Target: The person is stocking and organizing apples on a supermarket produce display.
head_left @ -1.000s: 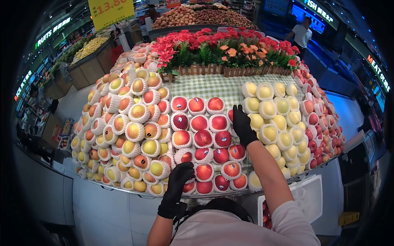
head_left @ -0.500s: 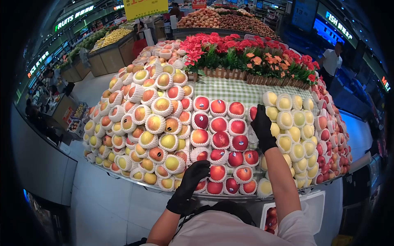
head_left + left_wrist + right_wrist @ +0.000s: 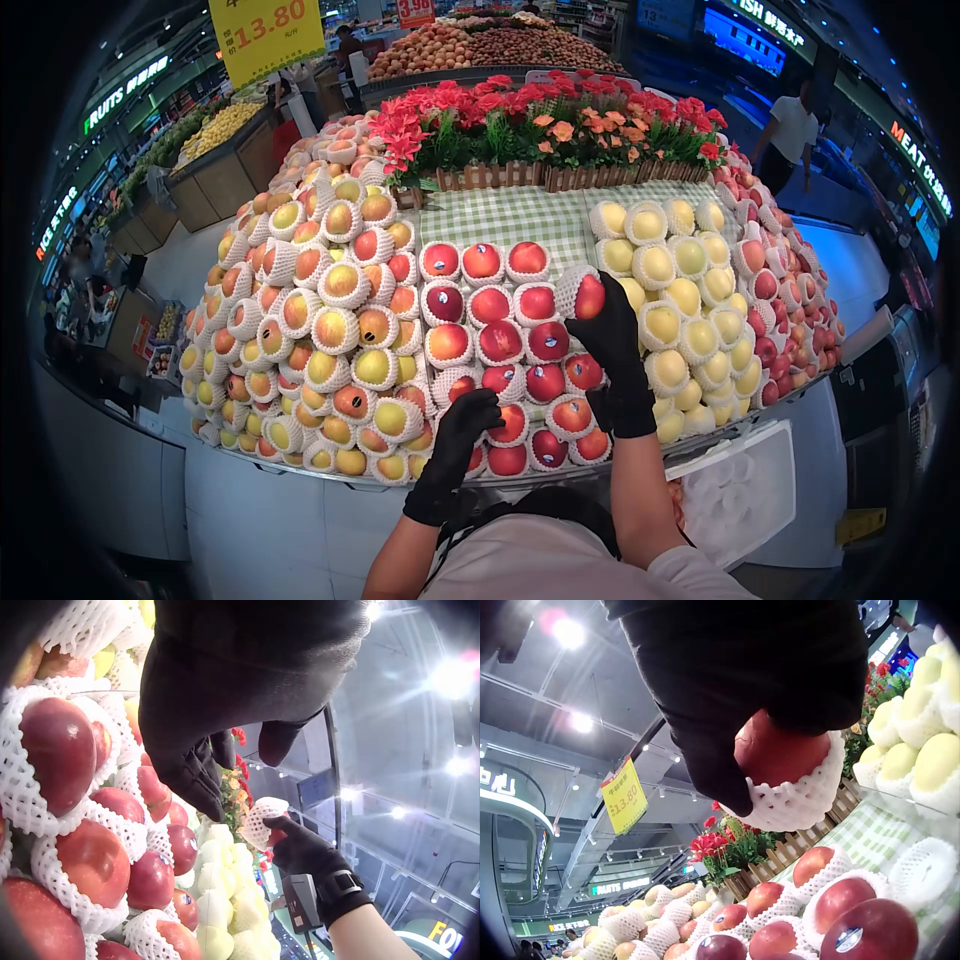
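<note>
My right hand (image 3: 612, 345), in a black glove, grips a red apple (image 3: 590, 297) wrapped partly in a white foam net (image 3: 799, 799). In the right wrist view the apple is raised above the other fruit, thumb and fingers around its sides. My left hand (image 3: 465, 440), also gloved in black, hovers over the near left part of the red apples with fingers loosely bent and nothing between them. Below it in the left wrist view lie netted red apples (image 3: 94, 862). Rows of red apples (image 3: 500, 342) sit in foam nets between both hands, some bearing stickers.
An unfilled foam net (image 3: 924, 871) lies on the green checked cloth (image 3: 510, 215). Yellow netted fruit (image 3: 690, 300) is stacked on the right, yellow-red fruit (image 3: 340, 285) on the left. Flowers behind a small wooden fence (image 3: 490, 177) line the back. A white foam box (image 3: 745, 490) stands below the front edge.
My right hand has come back toward me from the far right of the red apples, lifting a netted apple and turning its net into view. My left hand stays near the front rows.
</note>
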### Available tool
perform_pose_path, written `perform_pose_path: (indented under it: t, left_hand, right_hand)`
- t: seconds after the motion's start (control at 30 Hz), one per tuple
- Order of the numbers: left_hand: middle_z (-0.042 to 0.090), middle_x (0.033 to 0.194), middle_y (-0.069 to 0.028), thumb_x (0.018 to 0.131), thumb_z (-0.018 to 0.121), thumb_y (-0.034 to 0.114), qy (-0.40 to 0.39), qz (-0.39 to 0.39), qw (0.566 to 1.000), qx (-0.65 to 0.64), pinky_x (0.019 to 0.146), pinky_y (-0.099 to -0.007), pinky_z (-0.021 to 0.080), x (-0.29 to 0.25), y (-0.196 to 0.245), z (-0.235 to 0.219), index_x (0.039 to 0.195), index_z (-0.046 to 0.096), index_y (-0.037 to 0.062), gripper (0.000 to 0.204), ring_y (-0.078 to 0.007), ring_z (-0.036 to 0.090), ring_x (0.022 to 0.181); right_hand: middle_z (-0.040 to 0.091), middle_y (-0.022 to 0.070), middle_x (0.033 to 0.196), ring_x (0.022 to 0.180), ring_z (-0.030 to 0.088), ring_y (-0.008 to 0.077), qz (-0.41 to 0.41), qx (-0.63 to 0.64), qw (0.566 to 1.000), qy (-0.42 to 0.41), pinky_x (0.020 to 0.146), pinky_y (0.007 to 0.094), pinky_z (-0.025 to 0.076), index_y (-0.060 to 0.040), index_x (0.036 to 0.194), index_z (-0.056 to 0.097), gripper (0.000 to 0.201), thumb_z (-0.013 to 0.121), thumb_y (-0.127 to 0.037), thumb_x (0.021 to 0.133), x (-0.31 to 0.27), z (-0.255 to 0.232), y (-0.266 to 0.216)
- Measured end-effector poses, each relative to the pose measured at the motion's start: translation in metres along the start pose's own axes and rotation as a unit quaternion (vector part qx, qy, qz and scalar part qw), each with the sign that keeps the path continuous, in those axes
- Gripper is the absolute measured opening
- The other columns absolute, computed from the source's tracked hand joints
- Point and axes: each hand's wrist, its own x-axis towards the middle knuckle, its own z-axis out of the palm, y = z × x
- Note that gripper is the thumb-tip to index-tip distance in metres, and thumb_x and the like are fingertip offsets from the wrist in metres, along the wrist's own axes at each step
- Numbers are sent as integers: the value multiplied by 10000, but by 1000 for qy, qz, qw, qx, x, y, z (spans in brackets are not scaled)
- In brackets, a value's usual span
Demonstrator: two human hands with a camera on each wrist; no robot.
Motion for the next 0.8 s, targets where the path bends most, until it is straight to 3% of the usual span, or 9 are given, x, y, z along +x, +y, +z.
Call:
perform_pose_path:
  t: [0.1,0.2,0.27,0.33,0.4,0.47,0.53,0.67,0.8]
  left_hand:
    - [566,1242,-113,976,563,160,-26,11,1000,-5,956,-399,516,12,8,11,1294,500,11,356,-217,594,1111]
    - [474,1364,-133,998,537,249,-61,31,998,-11,1013,-440,477,25,17,26,1435,362,44,514,-266,538,1200]
    - [445,1399,-139,987,556,270,-72,31,997,-23,1026,-457,463,30,28,41,1470,301,54,587,-280,511,1237]
    - [385,1461,-144,974,576,259,-95,8,995,-35,1059,-455,429,36,38,50,1510,211,62,678,-278,433,1325]
    - [374,1472,-141,972,572,231,-123,55,991,12,1066,-434,423,40,38,65,1510,216,61,667,-266,414,1344]
    - [422,1432,-126,949,606,182,-91,78,990,79,1044,-344,422,48,25,62,1480,285,28,639,-207,434,1312]
    - [448,1408,-123,961,588,207,-84,35,995,32,1027,-343,437,43,27,62,1465,309,29,603,-206,467,1282]
    - [517,1335,-127,979,560,299,-54,-24,997,-43,949,-360,514,36,26,56,1414,369,41,541,-241,570,1182]
    - [537,1313,-139,998,510,364,-55,-41,995,-74,963,-376,513,37,25,59,1390,401,26,529,-255,576,1177]
  right_hand:
    - [564,184,1251,1169,561,341,7,-20,999,-25,973,406,466,-19,1334,453,840,834,-184,605,-27,-3,-19]
    - [566,184,1254,1146,584,339,-21,34,998,-56,936,410,493,-31,1341,448,821,827,-164,624,-50,-1,-26]
    - [555,171,1280,1154,584,327,11,132,986,-101,934,407,495,-39,1351,435,844,849,-193,632,-64,1,-35]
    - [533,170,1317,1169,577,335,-9,31,994,-109,925,408,502,-45,1361,420,878,868,-239,632,-72,4,-45]
    - [522,180,1329,1182,566,352,-12,33,991,-130,915,410,506,-48,1384,400,900,863,-270,644,-77,10,-46]
    - [515,187,1336,1167,576,348,-26,59,989,-133,898,408,510,-49,1408,377,905,849,-282,671,-87,19,-33]
    - [506,187,1352,1146,594,323,-89,58,988,-112,878,401,513,-47,1428,356,895,831,-282,707,-90,25,-24]
    - [477,176,1392,1146,586,247,140,266,940,-159,915,373,499,-31,1434,356,835,801,-275,772,-83,15,-27]
    - [487,172,1377,1122,591,238,101,169,970,-144,903,354,503,-43,1431,371,832,806,-293,767,-84,16,-23]
